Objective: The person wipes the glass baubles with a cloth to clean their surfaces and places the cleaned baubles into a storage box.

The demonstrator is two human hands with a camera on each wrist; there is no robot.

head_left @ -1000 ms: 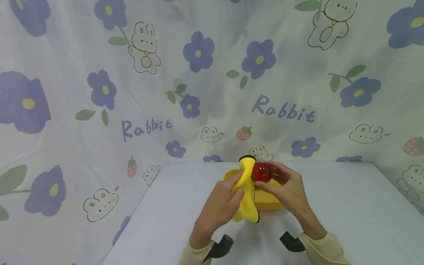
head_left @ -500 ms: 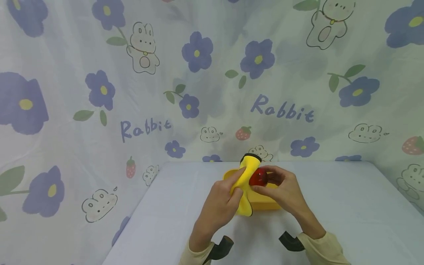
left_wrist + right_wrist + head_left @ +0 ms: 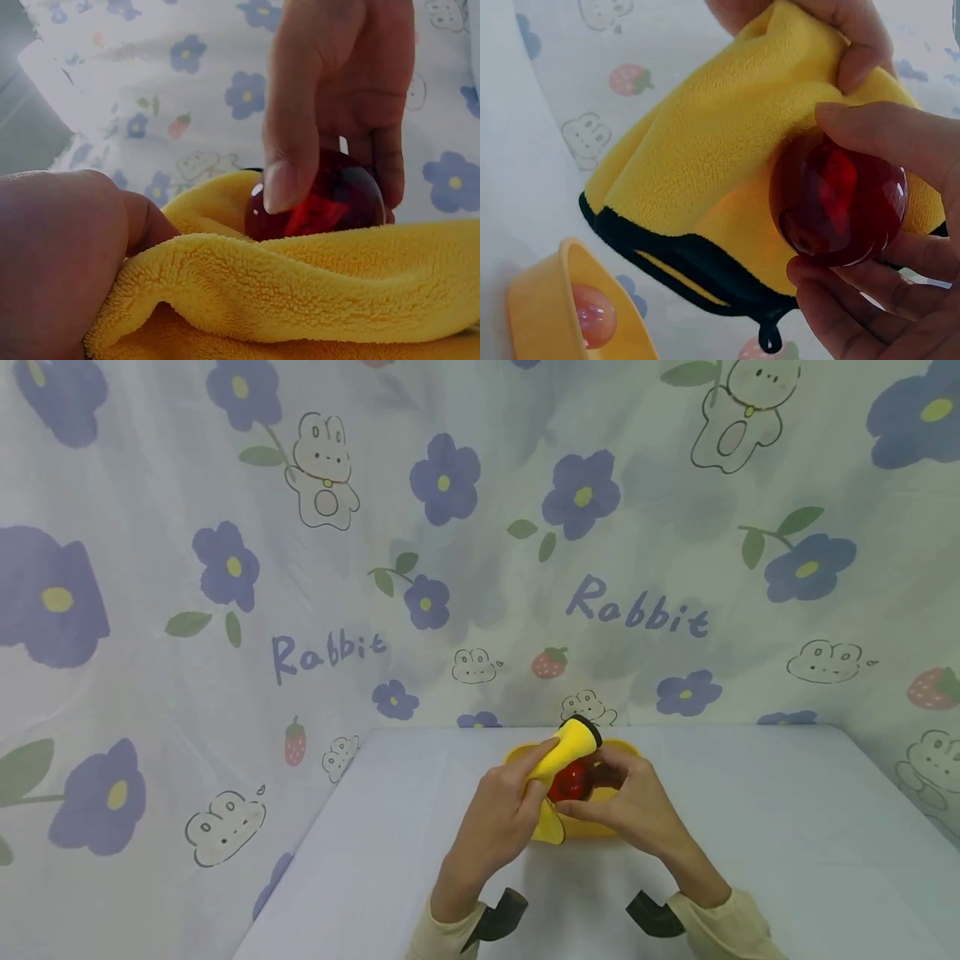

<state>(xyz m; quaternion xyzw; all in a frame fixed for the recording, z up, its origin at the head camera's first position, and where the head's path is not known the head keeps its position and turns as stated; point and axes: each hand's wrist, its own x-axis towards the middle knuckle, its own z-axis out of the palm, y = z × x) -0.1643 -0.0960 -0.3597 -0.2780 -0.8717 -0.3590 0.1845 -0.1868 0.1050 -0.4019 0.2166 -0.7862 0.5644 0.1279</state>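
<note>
Red ball [image 3: 570, 781]: a glossy, see-through red sphere, held in the air just above the yellow bowl near the far edge of the counter, about midway along it. In your right wrist view the ball [image 3: 838, 202] lies against the cloth.

Right hand [image 3: 626, 802]: your fingers and thumb are curled round the red ball, pinching it from both sides; the left wrist view shows your fingertips [image 3: 283, 184] pressed on its front.

Left hand [image 3: 498, 814]: clamped on the yellow cloth, thumb and fingers bunching it at the ball's left side.

Yellow cloth [image 3: 566, 756]: fluffy microfibre with a black hem; you hold it up against the ball, one end sticking up behind the ball, the other hanging down toward the bowl. In the right wrist view the hem and a small black loop [image 3: 767, 337] hang below the ball.

Yellow bowl [image 3: 592, 827]: it sits on the counter directly under both hands, mostly hidden by them in your head view. The right wrist view shows its rim [image 3: 540, 300] and a pale pinkish ball [image 3: 594, 315] inside it.

Counter [image 3: 787, 827]: a pale, plain surface.

Backdrop: a flower-and-rabbit printed curtain [image 3: 225, 568] behind the far edge.
</note>
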